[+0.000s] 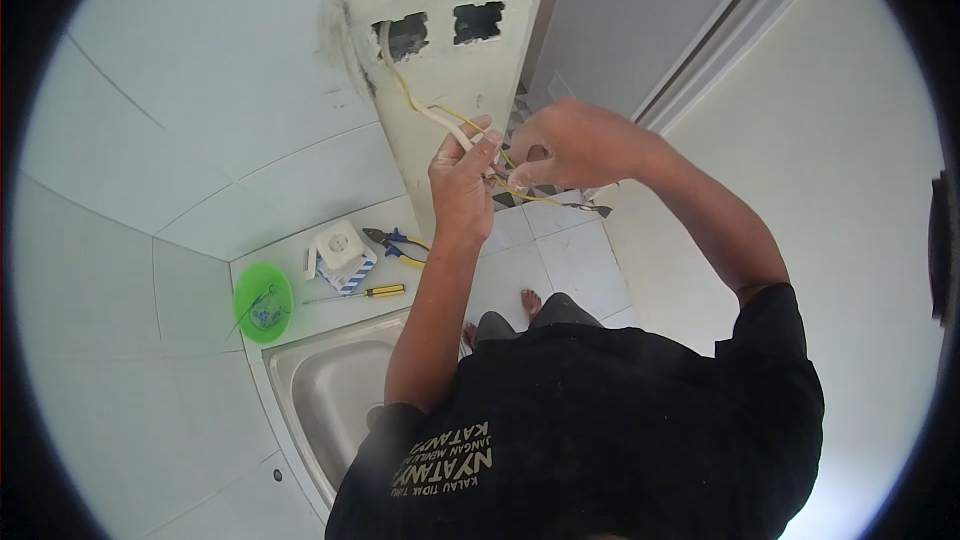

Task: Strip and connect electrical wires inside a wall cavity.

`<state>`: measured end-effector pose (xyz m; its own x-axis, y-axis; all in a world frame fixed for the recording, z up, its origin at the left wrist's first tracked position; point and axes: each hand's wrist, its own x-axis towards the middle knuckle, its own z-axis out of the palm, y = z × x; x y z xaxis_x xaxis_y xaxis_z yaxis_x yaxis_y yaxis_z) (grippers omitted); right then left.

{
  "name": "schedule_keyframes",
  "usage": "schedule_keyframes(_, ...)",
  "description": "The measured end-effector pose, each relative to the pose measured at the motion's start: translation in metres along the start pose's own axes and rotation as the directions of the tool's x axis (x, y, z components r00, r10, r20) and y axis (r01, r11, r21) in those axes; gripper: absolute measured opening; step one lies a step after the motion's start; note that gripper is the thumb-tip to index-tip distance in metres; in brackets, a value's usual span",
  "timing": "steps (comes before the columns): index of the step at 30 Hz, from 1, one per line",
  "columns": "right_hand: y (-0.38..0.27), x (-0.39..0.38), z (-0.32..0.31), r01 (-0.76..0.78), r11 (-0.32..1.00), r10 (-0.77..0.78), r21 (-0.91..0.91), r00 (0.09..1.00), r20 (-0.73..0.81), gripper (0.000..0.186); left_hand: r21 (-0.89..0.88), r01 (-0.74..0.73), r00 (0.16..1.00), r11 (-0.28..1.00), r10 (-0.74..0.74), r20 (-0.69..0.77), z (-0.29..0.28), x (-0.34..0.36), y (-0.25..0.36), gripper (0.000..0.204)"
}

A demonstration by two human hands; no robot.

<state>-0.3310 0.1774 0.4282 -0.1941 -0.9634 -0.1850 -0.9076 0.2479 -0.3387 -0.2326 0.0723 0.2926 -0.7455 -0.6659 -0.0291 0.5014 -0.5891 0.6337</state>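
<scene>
The left grip [466,172] holds a white cable [447,124] that runs from a wall hole [408,38] beyond it. Close beside it, the right grip [578,146] meets thin wires [540,199]; from here I can't tell whether it pinches them.

Two bare hands [463,190], two ragged wall openings [407,38], one green plastic bowl [245,290], one yellow-handled screwdriver [385,291], one steel sink [325,380].

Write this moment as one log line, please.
left hand: holds white cable; right hand: at thin wires; counter: pliers, screwdriver, green bowl
</scene>
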Motion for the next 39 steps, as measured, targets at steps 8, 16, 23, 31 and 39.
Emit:
schedule_keyframes(8,-0.001,0.01,0.039,-0.063,0.992,0.076,0.11,0.99,-0.118,0.019,0.184,-0.042,0.999,0.982,0.048,-0.026,-0.006,-0.007,0.004,0.046)
schedule_keyframes(16,0.02,0.024,0.035,-0.136,0.881,0.12,0.454,0.991,0.065,0.026,-0.02,0.052,0.967,0.998,-0.045,0.25,-0.04,0.014,0.014,0.045)
schedule_keyframes(23,0.029,0.046,0.05,-0.064,0.881,-0.045,0.468,0.975,0.218,0.029,0.092,-0.023,0.977,0.995,0.002,0.213,-0.06,0.03,0.014,0.014)
schedule_keyframes(31,-0.019,0.032,0.04,-0.009,0.99,0.032,0.138,0.986,-0.166,0.025,0.525,-0.184,0.983,0.831,0.167,0.08,-0.044,0.009,0.04,0.02)
schedule_keyframes(39,-0.006,0.03,0.017,0.011,0.997,0.009,0.081,0.97,-0.241,0.024,0.531,-0.186,0.972,0.827,0.233,-0.022,-0.058,0.011,0.021,0.019)
